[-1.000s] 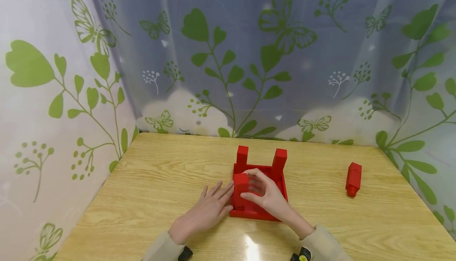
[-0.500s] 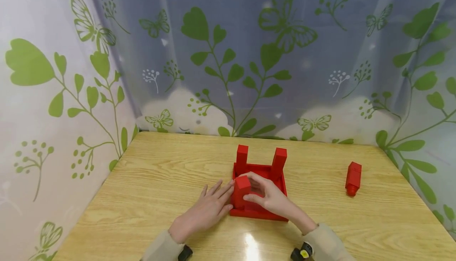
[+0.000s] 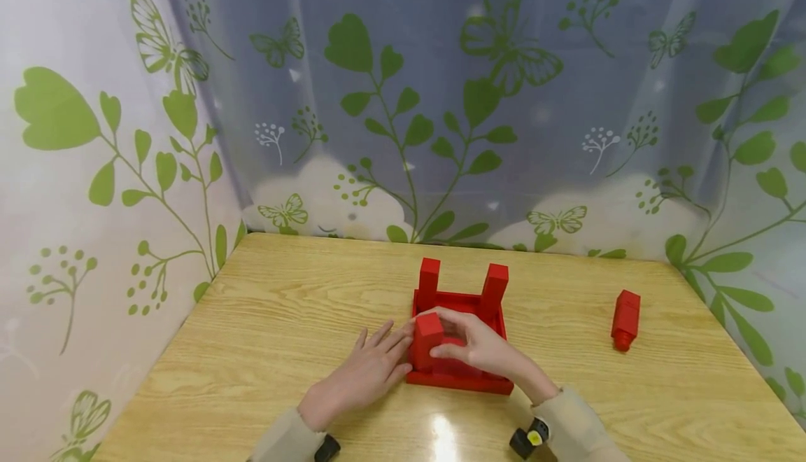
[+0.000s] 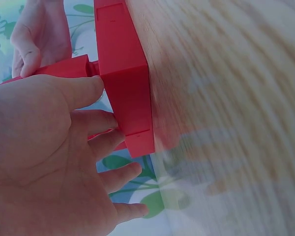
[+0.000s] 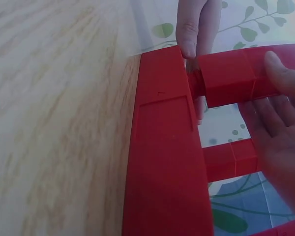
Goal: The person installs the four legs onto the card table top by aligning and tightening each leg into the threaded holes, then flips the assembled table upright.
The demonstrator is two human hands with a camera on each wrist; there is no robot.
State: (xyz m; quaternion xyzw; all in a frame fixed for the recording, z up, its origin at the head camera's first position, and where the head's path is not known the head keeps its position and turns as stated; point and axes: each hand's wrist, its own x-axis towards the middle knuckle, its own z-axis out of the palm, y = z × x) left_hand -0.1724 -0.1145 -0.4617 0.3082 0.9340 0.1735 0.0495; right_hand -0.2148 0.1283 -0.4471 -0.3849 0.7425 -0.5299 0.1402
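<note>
the right hand point(image 3: 481, 346) pinches a red post point(image 3: 429, 341) on its left, long axis upright, at the near-left corner of a red frame point(image 3: 460, 383) on the worktop point(image 3: 302, 294); the left hand point(image 3: 362, 378), fingers straight, touches the frame's left side.

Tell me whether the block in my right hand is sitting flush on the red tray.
Not flush: in the right wrist view, a narrow neck shows between block and tray. How far its tip goes in, I cannot tell.
</note>
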